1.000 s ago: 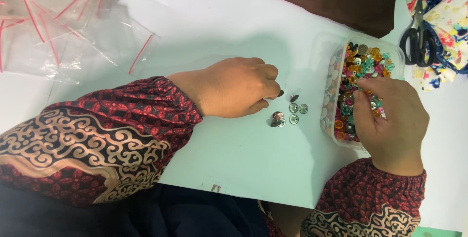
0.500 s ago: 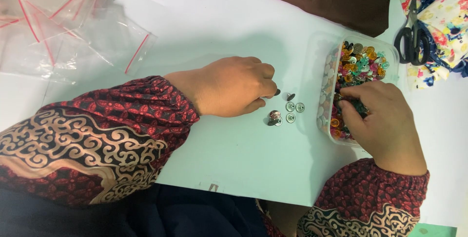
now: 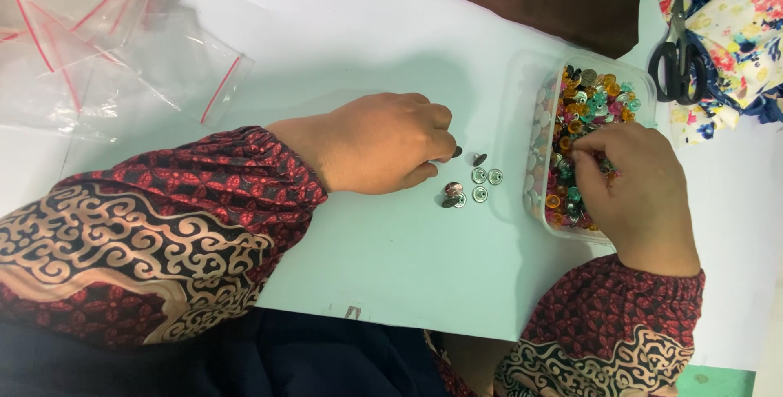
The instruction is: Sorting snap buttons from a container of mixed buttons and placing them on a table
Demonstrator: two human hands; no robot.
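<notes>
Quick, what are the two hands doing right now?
Left hand: curled shut, fingertips pinching a small dark snap piece on the table.
Right hand: fingers dug into the tub of colourful buttons; what it holds cannot be told.

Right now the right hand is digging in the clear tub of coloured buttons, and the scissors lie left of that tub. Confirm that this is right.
Not quite. The right hand is indeed in the clear tub of coloured buttons, but the scissors lie to the right of the tub, on the floral cloth, not left of it. The head view shows this.
</notes>
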